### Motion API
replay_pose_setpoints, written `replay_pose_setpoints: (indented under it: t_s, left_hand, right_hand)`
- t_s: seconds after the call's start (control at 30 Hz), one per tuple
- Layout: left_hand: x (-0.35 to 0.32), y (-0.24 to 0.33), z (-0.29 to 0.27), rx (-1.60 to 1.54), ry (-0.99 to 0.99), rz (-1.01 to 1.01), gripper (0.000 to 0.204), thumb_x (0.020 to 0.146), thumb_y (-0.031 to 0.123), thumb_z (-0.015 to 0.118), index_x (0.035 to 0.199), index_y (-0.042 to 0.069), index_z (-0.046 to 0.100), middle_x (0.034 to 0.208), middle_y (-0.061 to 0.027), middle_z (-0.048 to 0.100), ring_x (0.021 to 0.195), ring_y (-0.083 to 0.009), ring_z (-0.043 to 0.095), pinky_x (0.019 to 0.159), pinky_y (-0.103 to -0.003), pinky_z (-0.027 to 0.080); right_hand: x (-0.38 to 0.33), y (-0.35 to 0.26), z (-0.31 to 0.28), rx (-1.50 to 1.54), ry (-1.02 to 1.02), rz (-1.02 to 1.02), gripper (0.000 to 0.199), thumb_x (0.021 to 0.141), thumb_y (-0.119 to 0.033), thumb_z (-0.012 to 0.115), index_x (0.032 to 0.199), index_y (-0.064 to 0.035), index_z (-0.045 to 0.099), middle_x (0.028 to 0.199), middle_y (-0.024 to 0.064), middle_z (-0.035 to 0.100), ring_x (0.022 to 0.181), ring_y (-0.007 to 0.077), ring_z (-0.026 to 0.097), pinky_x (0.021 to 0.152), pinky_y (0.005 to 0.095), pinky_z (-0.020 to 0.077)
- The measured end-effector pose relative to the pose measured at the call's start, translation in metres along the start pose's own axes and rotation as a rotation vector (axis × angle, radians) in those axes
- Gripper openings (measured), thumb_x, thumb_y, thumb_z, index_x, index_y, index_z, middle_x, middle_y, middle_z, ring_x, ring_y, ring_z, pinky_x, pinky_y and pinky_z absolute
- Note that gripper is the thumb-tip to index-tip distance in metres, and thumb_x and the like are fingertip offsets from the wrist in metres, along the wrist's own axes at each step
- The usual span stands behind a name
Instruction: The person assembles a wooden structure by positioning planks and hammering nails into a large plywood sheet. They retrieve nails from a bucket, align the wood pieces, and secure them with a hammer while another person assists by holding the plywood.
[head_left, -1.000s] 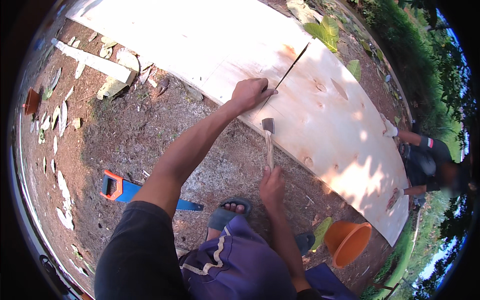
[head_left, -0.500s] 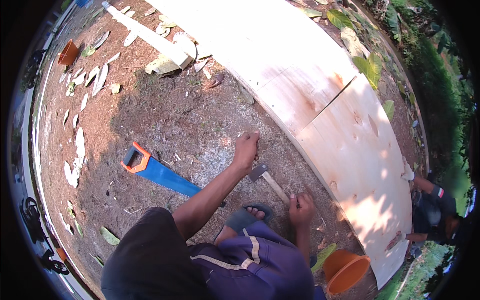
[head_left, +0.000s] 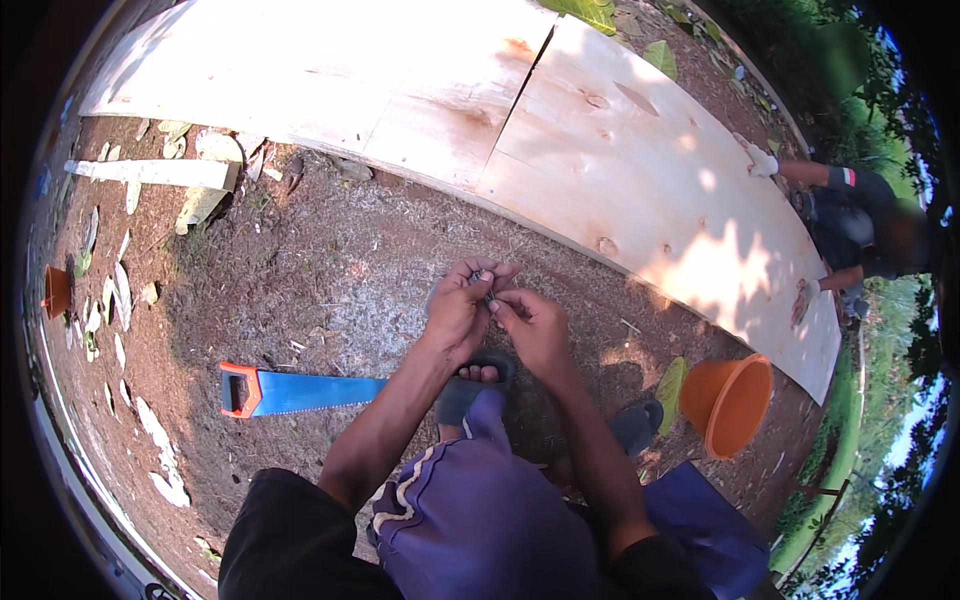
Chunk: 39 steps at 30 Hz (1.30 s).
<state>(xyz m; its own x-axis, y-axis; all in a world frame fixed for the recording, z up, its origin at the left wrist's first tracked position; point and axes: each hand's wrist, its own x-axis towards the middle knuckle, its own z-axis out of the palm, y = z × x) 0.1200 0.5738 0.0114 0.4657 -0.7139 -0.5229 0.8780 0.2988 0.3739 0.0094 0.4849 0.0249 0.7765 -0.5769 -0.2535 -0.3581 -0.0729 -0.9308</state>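
My two hands meet over the ground in front of my knees. My left hand is palm up with its fingers curled, holding a few small dark nails. My right hand reaches in from the other side, its thumb and fingertips pinching at the nails; how many it grips is too small to tell. Left of my forearm, a handsaw with a blue blade and an orange and black handle lies flat. Beyond my hands stretches a long plywood sheet, with a dark seam across it.
At the sheet's right end, a person in gloves rests both hands on it. An orange bucket lies tipped near my right knee. A pale wooden beam and dry leaves lie to the left. Another orange bucket is farther left.
My right hand has let go of the hammer, which no longer shows, and has come up to my left hand. My view has turned, shifting the sheet and saw in the picture.
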Motion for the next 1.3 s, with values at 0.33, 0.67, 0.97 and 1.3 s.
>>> replay_pose_setpoints:
  t_s: [0.33, 0.67, 0.97, 1.3]
  left_hand:
    - [-0.011, 0.019, 0.005, 0.628, -0.019, -0.026, 0.021, 0.107, 0.007, 0.046, 0.12, -0.003, 0.06, 0.106, -0.0121, 0.067, 0.092, -0.0197, 0.067, 0.081, -0.031, 0.054]
    - [-0.019, 0.02, 0.014, 1.408, -0.294, 0.086, 0.017, 0.092, 0.013, 0.074, 0.092, -0.004, 0.07, 0.085, -0.0041, 0.063, 0.08, -0.0116, 0.054, 0.075, -0.03, 0.043]
    - [-0.035, -0.009, 0.05, 1.478, -0.319, -0.045, 0.019, 0.098, 0.01, 0.063, 0.083, 0.0, 0.056, 0.071, 0.004, 0.044, 0.07, -0.0064, 0.037, 0.06, -0.028, 0.032]
    - [-0.117, -0.034, 0.06, 1.314, -0.535, -0.602, 0.014, 0.1, 0.016, 0.063, 0.091, 0.006, 0.061, 0.077, 0.0057, 0.055, 0.073, -0.0049, 0.05, 0.066, -0.025, 0.041]
  right_hand:
    - [-0.001, -0.01, -0.02, -0.036, 0.236, -0.138, 0.013, 0.092, -0.001, 0.065, 0.104, 0.0037, 0.069, 0.09, 0.009, 0.07, 0.081, 0.0138, 0.068, 0.071, 0.0298, 0.0559]
    - [-0.01, -0.017, -0.035, -0.104, 0.025, -0.1, 0.014, 0.086, -0.007, 0.069, 0.096, 0.0016, 0.065, 0.084, 0.0146, 0.068, 0.077, 0.0213, 0.067, 0.068, 0.0358, 0.0535]
    - [-0.019, -0.015, -0.182, -0.939, -0.133, 0.009, 0.036, 0.092, -0.031, 0.064, 0.111, -0.0007, 0.063, 0.112, 0.0169, 0.065, 0.107, 0.0305, 0.065, 0.09, 0.0463, 0.0538]
    - [-0.29, 0.054, -0.39, -1.142, 0.768, 0.858, 0.047, 0.096, -0.038, 0.062, 0.114, 0.0061, 0.063, 0.121, 0.0272, 0.064, 0.111, 0.0388, 0.066, 0.091, 0.0497, 0.0559]
